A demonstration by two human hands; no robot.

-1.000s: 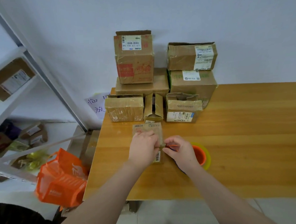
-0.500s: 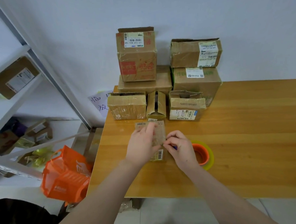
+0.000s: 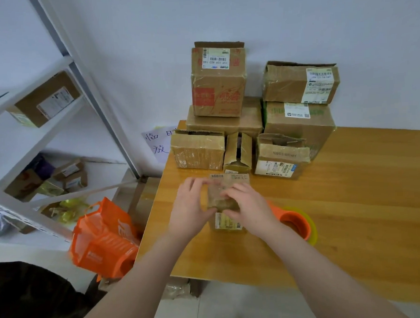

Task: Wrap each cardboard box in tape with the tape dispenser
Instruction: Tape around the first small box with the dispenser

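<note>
A small flat cardboard box [image 3: 228, 222] lies on the wooden table [image 3: 352, 200] in front of me. My left hand [image 3: 190, 206] rests against its left side, fingers on its top. My right hand [image 3: 249, 204] lies across its top, fingers pressed flat on the taped surface. The orange tape dispenser [image 3: 296, 223] with its yellowish tape roll sits on the table just right of my right wrist, held by neither hand. Both hands hide most of the box's middle.
Several cardboard boxes [image 3: 218, 85] are stacked at the table's back left against the wall. A white metal shelf [image 3: 55, 113] with more boxes stands to the left. An orange basket [image 3: 103, 239] sits by the table's left edge. Bare table stretches to the right.
My right hand has moved left from beside the dispenser onto the top of the box. The left hand has stayed on the box's left side. The view shifted slightly.
</note>
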